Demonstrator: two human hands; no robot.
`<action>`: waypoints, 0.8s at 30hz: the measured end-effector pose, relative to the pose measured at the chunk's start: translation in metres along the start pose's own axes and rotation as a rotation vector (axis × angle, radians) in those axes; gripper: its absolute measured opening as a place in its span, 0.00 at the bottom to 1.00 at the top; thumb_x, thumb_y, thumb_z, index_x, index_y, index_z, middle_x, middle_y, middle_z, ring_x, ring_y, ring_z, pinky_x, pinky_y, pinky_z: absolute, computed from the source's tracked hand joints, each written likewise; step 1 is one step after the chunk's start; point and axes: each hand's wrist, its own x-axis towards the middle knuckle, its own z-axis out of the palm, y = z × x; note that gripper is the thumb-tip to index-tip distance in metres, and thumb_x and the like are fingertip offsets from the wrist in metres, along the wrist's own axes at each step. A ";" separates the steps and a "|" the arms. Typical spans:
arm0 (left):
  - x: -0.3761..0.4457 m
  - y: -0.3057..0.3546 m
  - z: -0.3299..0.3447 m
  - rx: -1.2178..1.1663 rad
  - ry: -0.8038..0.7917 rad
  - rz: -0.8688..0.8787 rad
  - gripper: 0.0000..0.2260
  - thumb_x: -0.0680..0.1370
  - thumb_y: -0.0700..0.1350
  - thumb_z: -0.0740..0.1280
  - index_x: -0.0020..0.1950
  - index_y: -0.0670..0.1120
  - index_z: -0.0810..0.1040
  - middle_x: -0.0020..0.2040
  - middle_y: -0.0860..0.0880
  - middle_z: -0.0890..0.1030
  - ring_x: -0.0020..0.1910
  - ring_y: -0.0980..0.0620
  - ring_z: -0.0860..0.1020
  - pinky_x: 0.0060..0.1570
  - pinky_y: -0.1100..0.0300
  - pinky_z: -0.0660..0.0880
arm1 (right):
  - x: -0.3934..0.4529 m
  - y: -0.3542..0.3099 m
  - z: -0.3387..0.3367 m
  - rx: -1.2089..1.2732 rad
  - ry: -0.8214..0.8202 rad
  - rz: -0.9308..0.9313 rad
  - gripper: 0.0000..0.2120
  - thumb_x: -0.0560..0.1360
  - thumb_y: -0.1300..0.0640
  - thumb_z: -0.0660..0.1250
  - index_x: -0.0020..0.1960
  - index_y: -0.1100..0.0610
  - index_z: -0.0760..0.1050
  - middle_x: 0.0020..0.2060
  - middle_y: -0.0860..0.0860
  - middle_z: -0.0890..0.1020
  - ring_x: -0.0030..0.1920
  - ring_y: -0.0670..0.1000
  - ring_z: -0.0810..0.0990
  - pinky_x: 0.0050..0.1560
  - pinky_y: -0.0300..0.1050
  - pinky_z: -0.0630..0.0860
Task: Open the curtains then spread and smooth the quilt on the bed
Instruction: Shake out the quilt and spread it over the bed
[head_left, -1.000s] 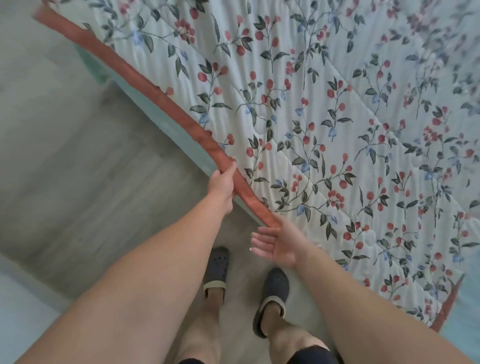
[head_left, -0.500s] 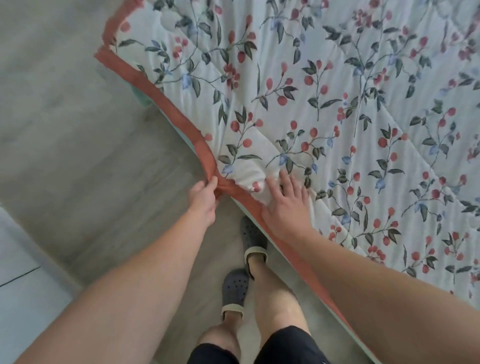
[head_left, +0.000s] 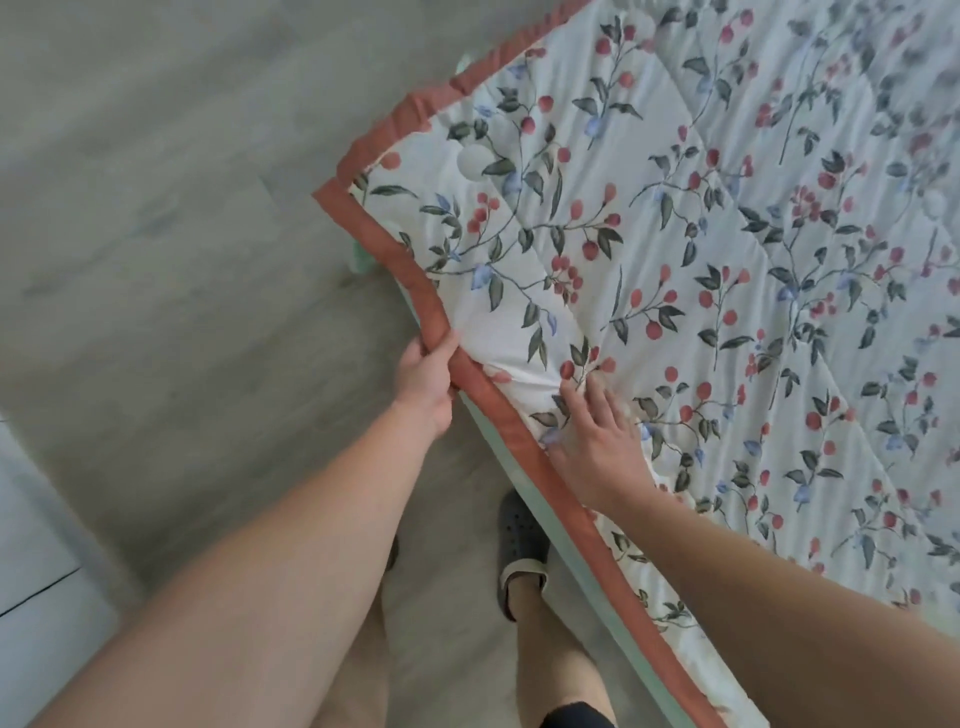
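Head view, looking down: at the far left a pale white surface (head_left: 36, 597) is seen along the frame's edge, and beside it a grey wood-look floor (head_left: 171, 218) fills the left half of the picture. Moving right, the left hand (head_left: 423, 382) is reached out over the floor, and the terracotta border (head_left: 395, 249) of the quilt is gripped between its thumb and curled fingers at the bend where the edge dips. Just under that border a strip of mint-green fabric (head_left: 511, 467) is seen running along the side of the bed. Below the hands, a dark perforated clog (head_left: 522, 551) is worn on one foot and stands on the floor close to the bed's edge; the other foot is mostly hidden by the left forearm. To the right of the border, the right hand (head_left: 597, 447) is laid on the quilt's top with its fingers extended and pressed into the cloth, where small wrinkles are gathered near the fingertips; nothing is grasped by it. The quilt (head_left: 727, 234), white with red berries, green leaves and blue buds, is spread over the bed and fills the right half of the view, with one bordered corner (head_left: 332, 195) lying at the upper middle.
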 end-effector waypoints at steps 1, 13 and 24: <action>0.005 0.000 -0.012 0.064 0.026 -0.008 0.08 0.79 0.46 0.75 0.55 0.49 0.78 0.56 0.49 0.85 0.60 0.45 0.83 0.60 0.49 0.79 | 0.000 -0.001 -0.002 -0.010 -0.047 0.018 0.38 0.82 0.39 0.59 0.85 0.40 0.42 0.86 0.51 0.43 0.85 0.57 0.40 0.83 0.63 0.47; 0.064 0.171 -0.023 -0.011 0.043 0.035 0.14 0.80 0.53 0.73 0.63 0.49 0.80 0.58 0.48 0.86 0.53 0.49 0.86 0.52 0.51 0.82 | 0.078 -0.157 -0.092 0.118 0.156 -0.012 0.32 0.82 0.45 0.61 0.84 0.45 0.57 0.86 0.52 0.51 0.84 0.60 0.49 0.83 0.58 0.51; 0.099 0.223 -0.038 0.046 0.317 0.066 0.12 0.76 0.48 0.77 0.58 0.47 0.84 0.54 0.47 0.88 0.52 0.46 0.87 0.51 0.49 0.83 | 0.123 -0.192 -0.117 0.375 0.152 0.092 0.30 0.80 0.46 0.63 0.81 0.47 0.65 0.84 0.51 0.59 0.82 0.59 0.56 0.82 0.60 0.57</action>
